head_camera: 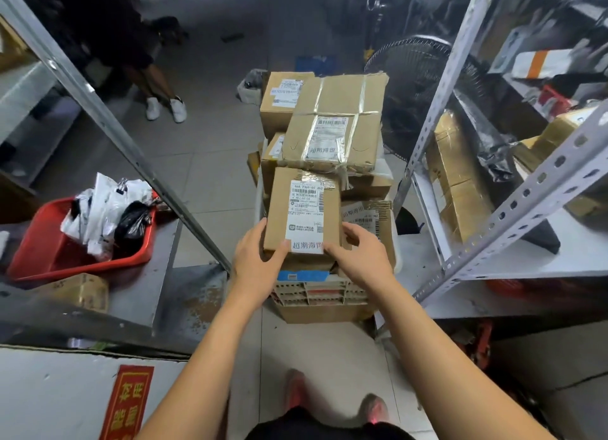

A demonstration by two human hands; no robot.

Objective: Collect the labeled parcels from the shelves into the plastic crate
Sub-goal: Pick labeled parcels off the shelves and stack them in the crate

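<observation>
Small parcel: brown cardboard, white label facing up, lying flat on top of the pile at its near end; held at the near end between both hands.
Left hand: clasped on the parcel's near left corner; thumb laid over the top edge beside the label, fingers curled up along the left side.
Right hand: clasped on the near right corner; thumb tip set on the label's lower edge, fingers bent over the right side wall.
Plastic crate: pale ribbed wall seen just below the hands; filled above its rim with parcels and standing on the tiled floor.
Large taped parcel: lying across the pile just beyond the small parcel, label up.
Far box: at the back left of the pile, partly covered by the large taped parcel.
Left shelf: red tray holding white and black bags.
Right shelf: more cardboard parcels stacked inside, one tall taped box nearest.
Background: fan behind the pile; another person's legs in white shoes noted.
</observation>
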